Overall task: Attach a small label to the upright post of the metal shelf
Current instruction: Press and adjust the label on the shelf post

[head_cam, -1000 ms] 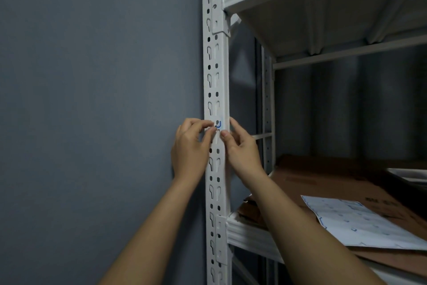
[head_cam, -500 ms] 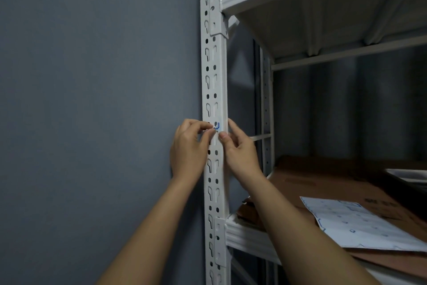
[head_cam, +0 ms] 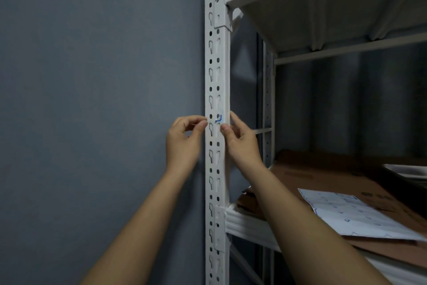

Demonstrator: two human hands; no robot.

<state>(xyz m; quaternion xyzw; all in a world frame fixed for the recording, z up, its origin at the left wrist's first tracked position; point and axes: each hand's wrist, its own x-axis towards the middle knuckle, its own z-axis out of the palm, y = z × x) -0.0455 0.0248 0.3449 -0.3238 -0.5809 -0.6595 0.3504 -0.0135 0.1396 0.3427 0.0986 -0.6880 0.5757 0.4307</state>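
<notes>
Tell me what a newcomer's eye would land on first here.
First, the two hands meeting at the white slotted post mid-frame: the left hand and right hand hold a small label with a blue mark against it. Next, the white printed sheet lying on brown cardboard on the lower shelf, at right.

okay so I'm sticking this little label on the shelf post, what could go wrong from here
The label sits over punched holes in the post, so part of it may bridge gaps and bond weakly. The left hand and right hand pinch its edges near the post's corners, so it could go on crooked or crease around the edge.
</notes>
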